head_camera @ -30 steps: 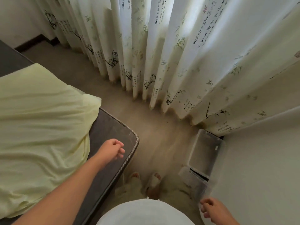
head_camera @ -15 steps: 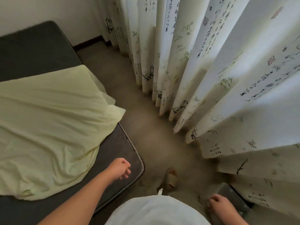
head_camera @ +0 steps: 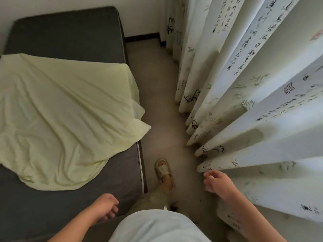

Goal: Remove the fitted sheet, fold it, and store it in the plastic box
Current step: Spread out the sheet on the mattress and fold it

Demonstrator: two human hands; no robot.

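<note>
A: Bed?
B: Dark grey mattress [head_camera: 70, 34], bare at both ends. Pale yellow fitted sheet [head_camera: 61, 110] lies rumpled across its middle, one corner hanging off the side toward the patterned curtain [head_camera: 244, 88].
A: Hands?
B: Left hand [head_camera: 104, 207] hovers over the mattress's near corner, fingers loosely curled, holding nothing. Right hand [head_camera: 216, 182], beside the curtain's hem, relaxed, holding nothing.

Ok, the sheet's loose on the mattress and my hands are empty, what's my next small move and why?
Probably reach the left hand forward and grip the near edge of the sheet to start folding. It lies loose and rumpled on the mattress, that hand is nearest it, and the right hand holds nothing either.
</note>
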